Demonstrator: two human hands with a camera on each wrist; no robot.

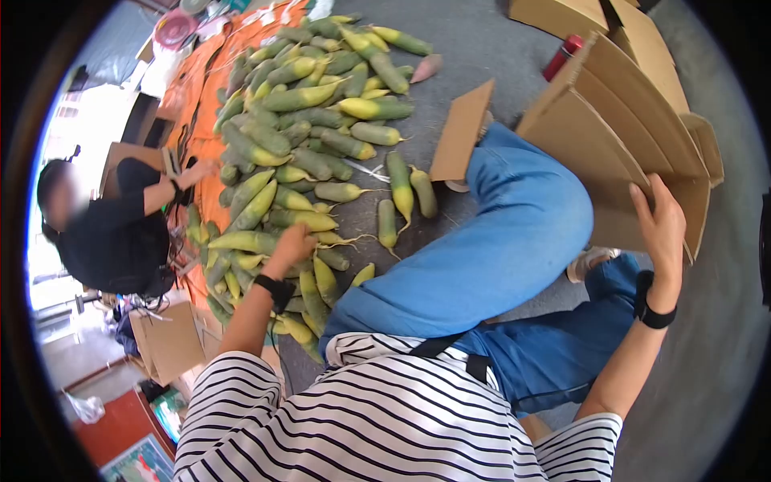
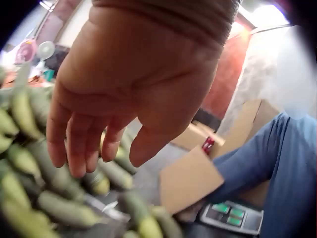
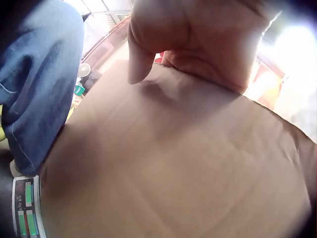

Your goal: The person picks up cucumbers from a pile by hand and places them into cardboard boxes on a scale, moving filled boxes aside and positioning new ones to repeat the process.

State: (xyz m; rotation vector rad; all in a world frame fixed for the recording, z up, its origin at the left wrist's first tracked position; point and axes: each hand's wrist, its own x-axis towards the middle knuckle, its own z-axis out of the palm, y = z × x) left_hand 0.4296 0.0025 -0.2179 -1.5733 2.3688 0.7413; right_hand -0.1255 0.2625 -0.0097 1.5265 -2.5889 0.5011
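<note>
A large heap of green radishes (image 1: 321,120) covers the floor, pale yellow-green toward their tapered root ends. Over the near part of the heap hangs my left hand (image 1: 295,245); in the left wrist view its fingers (image 2: 79,148) droop loosely with nothing between them. My right hand (image 1: 665,221) grips the upper edge of an open cardboard box (image 1: 586,153) beside my leg. In the right wrist view the thumb (image 3: 141,67) lies against the near face of the box wall (image 3: 163,148), and the other fingers go over the edge, mostly hidden behind it.
A digital scale (image 2: 233,218) with green displays stands near my foot, by a flat cardboard piece (image 1: 466,132). Several radishes (image 1: 399,181) lie apart from the heap. A red bottle (image 1: 564,58) stands behind the box. Another person (image 1: 112,233) sits across the orange sheet (image 1: 193,104).
</note>
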